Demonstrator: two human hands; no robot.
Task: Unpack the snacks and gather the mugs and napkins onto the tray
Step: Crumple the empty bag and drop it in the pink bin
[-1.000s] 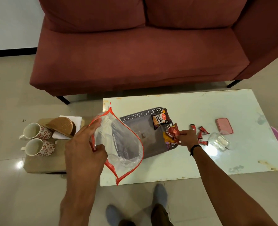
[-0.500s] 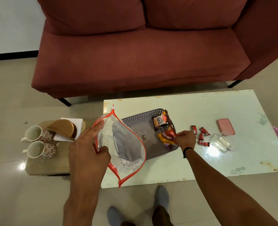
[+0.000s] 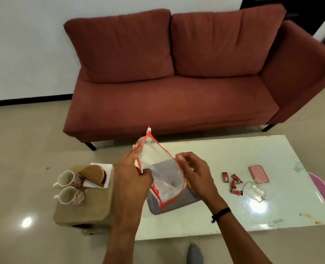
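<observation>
My left hand (image 3: 133, 175) grips the left rim of a clear zip bag with red edging (image 3: 158, 168), held up over the grey tray (image 3: 179, 203) on the white table. My right hand (image 3: 194, 170) is at the bag's right rim, fingers curled on its edge. The bag looks empty. My hands and the bag hide most of the tray and the snack packets on it. Several small red candies (image 3: 232, 182) lie on the table to the right. Two floral mugs (image 3: 70, 186) and white napkins (image 3: 103, 175) under a wooden holder (image 3: 93, 174) sit on a low stool at left.
A pink case (image 3: 258, 173) and a clear plastic container (image 3: 254, 190) lie right of the candies. The low brown stool (image 3: 83, 210) stands left of the white table (image 3: 272, 206). A red sofa (image 3: 177, 82) is behind. A pink object (image 3: 320, 187) shows past the table's right edge.
My right hand let go of the snack packet on the tray and came up to the bag's right rim. The bag was lifted higher, and the view tilted up.
</observation>
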